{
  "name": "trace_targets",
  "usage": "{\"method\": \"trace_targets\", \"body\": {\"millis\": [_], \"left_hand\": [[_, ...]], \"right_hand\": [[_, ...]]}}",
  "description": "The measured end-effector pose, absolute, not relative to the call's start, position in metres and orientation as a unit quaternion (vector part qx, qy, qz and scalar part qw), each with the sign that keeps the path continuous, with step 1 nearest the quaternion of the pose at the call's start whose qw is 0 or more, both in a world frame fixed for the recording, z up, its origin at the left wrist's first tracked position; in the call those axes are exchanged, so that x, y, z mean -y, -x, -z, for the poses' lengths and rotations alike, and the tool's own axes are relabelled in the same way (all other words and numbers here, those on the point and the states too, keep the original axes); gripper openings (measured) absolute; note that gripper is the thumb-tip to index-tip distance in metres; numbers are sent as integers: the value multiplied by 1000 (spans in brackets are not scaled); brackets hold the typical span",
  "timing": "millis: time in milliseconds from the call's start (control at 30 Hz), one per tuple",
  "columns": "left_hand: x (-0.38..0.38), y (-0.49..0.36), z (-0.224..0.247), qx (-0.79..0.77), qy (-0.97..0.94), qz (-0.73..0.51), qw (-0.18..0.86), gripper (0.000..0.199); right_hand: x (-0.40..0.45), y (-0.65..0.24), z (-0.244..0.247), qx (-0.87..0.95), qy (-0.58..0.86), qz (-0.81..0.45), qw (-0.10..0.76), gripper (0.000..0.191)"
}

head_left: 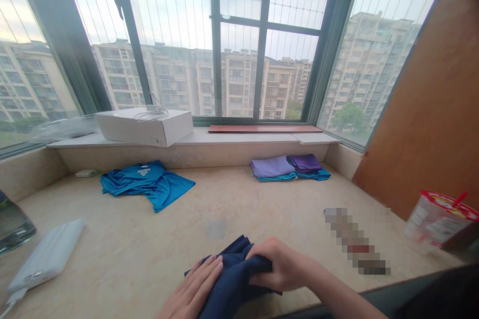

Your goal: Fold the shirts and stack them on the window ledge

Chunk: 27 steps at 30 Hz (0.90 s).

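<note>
A dark navy piece of clothing (234,274) lies bunched and partly folded at the front edge of the ledge; which garment it is I cannot tell. My left hand (196,286) rests flat on its left side, fingers stretched out. On the other side, my right hand (279,264) grips a fold of the cloth between thumb and fingers. Farther back, a crumpled blue T-shirt (145,182) with a white print is spread on the left. To the right sit folded clothes, lilac (273,167) and purple (305,162), on top of blue ones.
A white power bank (48,254) with a cable lies at left, near a clear container (13,224). At right are a blurred-out long object (357,241) and a plastic cup (439,219) with a red straw. A white box (145,127) stands on the sill under the windows.
</note>
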<state>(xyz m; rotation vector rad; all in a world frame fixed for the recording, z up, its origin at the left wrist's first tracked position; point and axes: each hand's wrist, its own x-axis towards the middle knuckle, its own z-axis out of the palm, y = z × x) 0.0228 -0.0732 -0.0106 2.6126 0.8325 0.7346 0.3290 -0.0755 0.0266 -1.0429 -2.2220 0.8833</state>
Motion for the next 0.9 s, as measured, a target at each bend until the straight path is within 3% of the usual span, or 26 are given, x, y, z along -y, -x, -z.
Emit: {"method": "trace_targets", "body": {"millis": [100,167,300,500,567,700,800,900], "left_hand": [[66,-41,17,-360,-824,-325,294,56],[62,-59,11,-414,-728,-357,414,41],[65,-91,-15,-461,-462,-416,633,57],[76,-117,-36,-445,-308,-445,713,61],[77,-120,-36,-431,-307,-447,721,60],[65,-124,-35,-408,-309,-409,756,57],[37,-126,-34,-404,-354,-359,763,54],[-5,-125,-30,-424,-453,-356,699,56]], "right_hand": [[59,-332,-46,733,404,-472,276,27],[43,-333,-52,637,431,-540,342,38],[22,-339,-44,429,412,-628,501,66],[48,-357,-25,387,334,-743,432,97],[60,-359,-23,371,339,-750,430,87],[71,-356,-23,337,367,-733,463,48],[60,-359,-30,330,390,-682,524,45],[25,-377,-45,318,419,-610,593,35]]}}
